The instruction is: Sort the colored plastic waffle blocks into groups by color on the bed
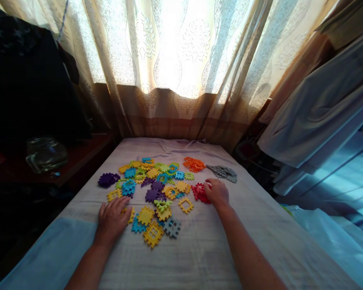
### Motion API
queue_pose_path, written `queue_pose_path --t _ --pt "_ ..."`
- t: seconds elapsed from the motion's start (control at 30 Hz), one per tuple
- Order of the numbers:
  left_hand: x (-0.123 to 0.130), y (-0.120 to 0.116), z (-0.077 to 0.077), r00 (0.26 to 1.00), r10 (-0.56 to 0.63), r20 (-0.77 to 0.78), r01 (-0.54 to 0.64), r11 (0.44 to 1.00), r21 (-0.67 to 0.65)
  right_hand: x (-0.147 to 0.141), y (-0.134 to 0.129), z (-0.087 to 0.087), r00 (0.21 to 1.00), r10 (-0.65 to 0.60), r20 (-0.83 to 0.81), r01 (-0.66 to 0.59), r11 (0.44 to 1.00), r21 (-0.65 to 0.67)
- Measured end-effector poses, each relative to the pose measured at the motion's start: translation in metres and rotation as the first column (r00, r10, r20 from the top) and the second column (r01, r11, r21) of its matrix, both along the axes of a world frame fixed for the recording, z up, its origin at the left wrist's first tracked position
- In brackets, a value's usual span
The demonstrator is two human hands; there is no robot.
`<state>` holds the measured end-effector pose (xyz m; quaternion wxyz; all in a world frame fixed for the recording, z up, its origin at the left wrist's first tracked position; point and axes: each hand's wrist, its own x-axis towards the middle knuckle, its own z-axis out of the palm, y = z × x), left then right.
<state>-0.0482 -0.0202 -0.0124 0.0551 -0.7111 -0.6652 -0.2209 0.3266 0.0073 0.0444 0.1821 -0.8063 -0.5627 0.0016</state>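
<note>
My left hand point(113, 219) rests palm down at the left side of a mixed spread of plastic interlocking tiles, its fingers apart. A yellow tile point(131, 215) is partly hidden beside its thumb. My right hand point(217, 191) is at the pile of red tiles point(199, 192), with fingers bent and closed on a red tile at the pile's right edge; the fingertips are partly hidden. Between the hands lie purple tiles point(153, 195), a yellow square frame point(186, 205), a green triangular piece point(163, 205), a yellow window tile point(153, 234) and a grey-blue window tile point(172, 227).
Separate piles hold orange tiles point(194, 164), grey tiles point(222, 172) and dark purple tiles point(108, 179). All lie on a cloth-covered surface point(175, 266). A glass jug point(46, 154) stands on a dark table at left. Curtains point(169, 104) hang behind; clothes point(314, 104) hang at right.
</note>
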Motion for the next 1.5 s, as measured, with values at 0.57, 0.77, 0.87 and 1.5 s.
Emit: queue_pose_path --t 0.57,0.77,0.87,1.5 --pt "-0.020 0.016 -0.011 0.999 -0.044 -0.019 0.042 0.991 -0.125 0.038 -0.006 -0.025 0.943 0.252 0.220 -0.237 0.967 -0.091" --pt "-0.021 0.016 -0.014 0.999 -0.038 -0.020 0.035 0.993 -0.113 0.090 -0.010 -0.032 0.957 0.162 0.242 -0.156 0.987 -0.045" --pt "-0.017 0.014 -0.013 1.000 -0.017 -0.018 0.016 0.998 -0.059 0.111 -0.014 -0.034 0.963 0.134 0.235 -0.129 0.991 -0.037" --pt "-0.026 0.018 -0.013 0.997 -0.051 -0.065 0.036 0.977 -0.210 0.130 0.012 -0.020 0.897 0.118 0.426 -0.102 0.993 -0.060"
